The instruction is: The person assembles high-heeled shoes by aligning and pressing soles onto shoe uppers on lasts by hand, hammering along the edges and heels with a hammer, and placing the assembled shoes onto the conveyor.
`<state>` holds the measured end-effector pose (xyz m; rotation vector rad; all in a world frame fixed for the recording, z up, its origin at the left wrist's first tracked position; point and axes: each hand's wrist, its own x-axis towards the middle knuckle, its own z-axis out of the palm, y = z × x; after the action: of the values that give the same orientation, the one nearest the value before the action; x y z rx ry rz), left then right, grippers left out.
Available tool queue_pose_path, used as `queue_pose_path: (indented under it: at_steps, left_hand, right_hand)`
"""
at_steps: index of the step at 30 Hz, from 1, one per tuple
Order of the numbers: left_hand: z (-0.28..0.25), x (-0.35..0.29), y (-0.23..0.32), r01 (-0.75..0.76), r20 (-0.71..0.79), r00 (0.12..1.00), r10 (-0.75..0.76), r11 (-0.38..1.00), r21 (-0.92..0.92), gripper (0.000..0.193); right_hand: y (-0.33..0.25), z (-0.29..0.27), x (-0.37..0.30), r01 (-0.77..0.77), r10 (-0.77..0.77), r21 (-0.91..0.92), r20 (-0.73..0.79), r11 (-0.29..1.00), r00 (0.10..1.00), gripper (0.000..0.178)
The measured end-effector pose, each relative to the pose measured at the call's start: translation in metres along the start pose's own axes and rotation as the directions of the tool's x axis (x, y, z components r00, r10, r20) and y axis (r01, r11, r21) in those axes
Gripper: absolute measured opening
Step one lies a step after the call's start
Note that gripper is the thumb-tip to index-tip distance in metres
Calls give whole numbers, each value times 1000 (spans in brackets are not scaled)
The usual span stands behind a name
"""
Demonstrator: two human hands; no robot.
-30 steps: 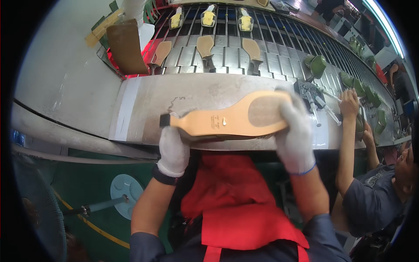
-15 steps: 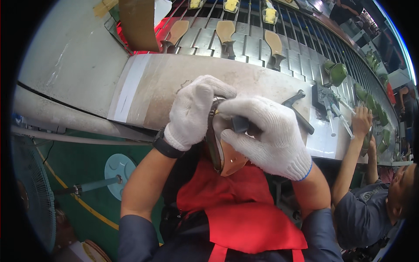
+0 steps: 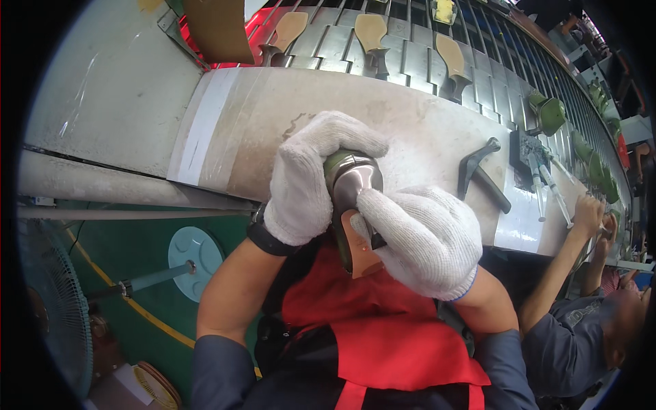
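Note:
In front of my apron I hold a shoe point(image 3: 335, 164) with a dark green upper, a shiny grey, curved part and a tan sole point(image 3: 359, 254). My left hand point(image 3: 307, 178), in a white knitted glove, is wrapped round its left side and far end. The gloved right hand point(image 3: 427, 239) is closed, thumb and fingertips pressed on the shoe at the sole. A small dark part point(image 3: 377, 240) shows under the right fingers; I cannot make out its full shape.
Ahead is a worktable point(image 3: 266, 116) with a hammer point(image 3: 486, 174) and syringes point(image 3: 547, 188) by a dark block. Tan soles with heels point(image 3: 372, 37) lie on a slatted conveyor. A co-worker's hand point(image 3: 589, 215) is at right. A stool point(image 3: 196, 263) and fan point(image 3: 58, 301) stand left.
The shoe has been tilted, so its shiny grey part now shows. My right hand has moved down and nearer me. The view has shifted slightly; the soles appear farther right.

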<state>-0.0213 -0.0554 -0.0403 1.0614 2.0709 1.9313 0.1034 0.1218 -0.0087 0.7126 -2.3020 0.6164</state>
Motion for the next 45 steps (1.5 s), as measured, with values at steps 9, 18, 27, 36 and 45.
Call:
queue_pose_path:
  at_steps: [9, 18, 27, 36, 45]
  left_hand:
    - [-3, 1, -8, -162, -27, 986, 162, 987, -11, 111]
    - [-9, 43, -28, 186, 120, 982, -148, 886, -425, 33]
    - [-3, 46, -22, 138, 152, 983, -105, 964, -229, 31]
    - [1, 48, -30, 77, 145, 988, -45, 970, -230, 31]
    - [3, 50, -35, 64, 97, 994, -54, 993, -101, 35]
  right_hand:
    - [-3, 11, 4, -12, 11, -26, -50, 1000, 999, 52]
    - [39, 35, 38, -256, 254, 5, -150, 967, 956, 26]
    - [22, 4, 11, -934, 756, 352, 596, 59, 272, 35]
    - [33, 15, 33, -861, 750, 355, 436, 364, 497, 41]
    - [36, 13, 26, -864, 737, 367, 465, 344, 491, 40]
